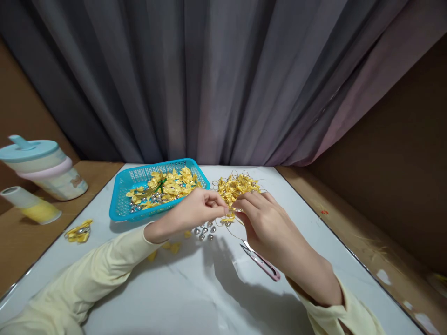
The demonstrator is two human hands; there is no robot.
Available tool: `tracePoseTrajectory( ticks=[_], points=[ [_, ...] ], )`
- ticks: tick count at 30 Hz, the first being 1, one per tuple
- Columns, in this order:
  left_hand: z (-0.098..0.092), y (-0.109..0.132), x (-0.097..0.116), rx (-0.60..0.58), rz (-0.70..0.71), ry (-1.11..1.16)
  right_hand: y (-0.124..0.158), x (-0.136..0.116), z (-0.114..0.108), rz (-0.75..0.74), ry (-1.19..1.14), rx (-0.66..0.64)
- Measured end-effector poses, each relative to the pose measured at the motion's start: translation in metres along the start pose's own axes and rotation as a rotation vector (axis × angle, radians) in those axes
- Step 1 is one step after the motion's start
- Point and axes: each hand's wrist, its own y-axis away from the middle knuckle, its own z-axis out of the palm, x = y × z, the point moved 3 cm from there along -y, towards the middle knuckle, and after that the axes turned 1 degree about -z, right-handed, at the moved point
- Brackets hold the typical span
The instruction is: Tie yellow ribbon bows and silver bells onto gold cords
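Note:
Over the middle of the white table, my left hand [199, 207] and my right hand [268, 223] meet with their fingertips pinched close together. A thin gold-coloured cord runs between them, partly hidden by the fingers. Just below the fingertips hangs or lies a yellow ribbon flower [227, 218] with a small silver bell [228, 224]; I cannot tell which. Behind the hands is a pile of yellow ribbon flowers [237, 184] with tangled cords. Several loose silver bells [205, 231] lie beneath my left hand. Pink-handled thread snips [261, 264] rest under my right hand.
A blue basket [120, 197] at the back left holds yellow flowers and bells. One yellow ribbon piece [79, 231] lies by the table's left edge. Further left stand a tumbler [56, 170] and a tilted spool of yellow thread [40, 209]. A grey curtain [195, 83] hangs behind.

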Motion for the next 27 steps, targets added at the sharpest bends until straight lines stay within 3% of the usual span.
tracePoseTrajectory(
  ticks=[10,27],
  points=[
    [0.000,0.001,0.002,-0.026,0.001,0.018,-0.001,-0.003,0.006,-0.057,0.045,-0.005],
    [-0.003,0.001,0.006,-0.115,-0.044,-0.014,-0.003,0.007,0.005,-0.006,0.006,-0.046]
  ],
)
